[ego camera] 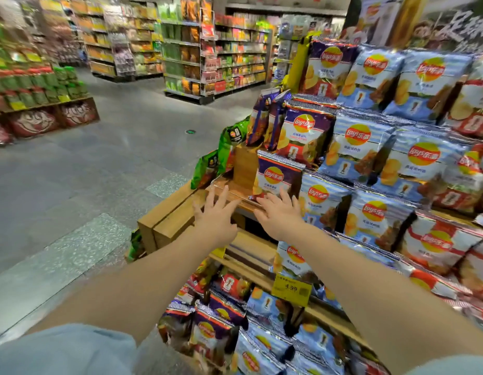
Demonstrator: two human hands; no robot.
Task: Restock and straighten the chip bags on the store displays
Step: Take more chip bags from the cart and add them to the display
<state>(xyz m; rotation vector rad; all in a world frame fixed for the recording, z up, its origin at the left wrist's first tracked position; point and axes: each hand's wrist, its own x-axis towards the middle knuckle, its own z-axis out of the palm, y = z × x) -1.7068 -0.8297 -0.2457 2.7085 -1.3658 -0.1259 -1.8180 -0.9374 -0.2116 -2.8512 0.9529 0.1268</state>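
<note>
Purple chip bag stands upright at the left corner of the wooden display, on its middle step, blue bags just beside it. Right hand, fingers spread and holding nothing, reaches near the bag's base. Left hand, equally released, hovers over the bare wood edge.

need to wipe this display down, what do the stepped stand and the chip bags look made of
Stepped stand: looks like wood or wood-look board, matte, with visible grain and tan colour. Chip bags: glossy plastic or foil film, judging by crinkles and bright glare.
</note>
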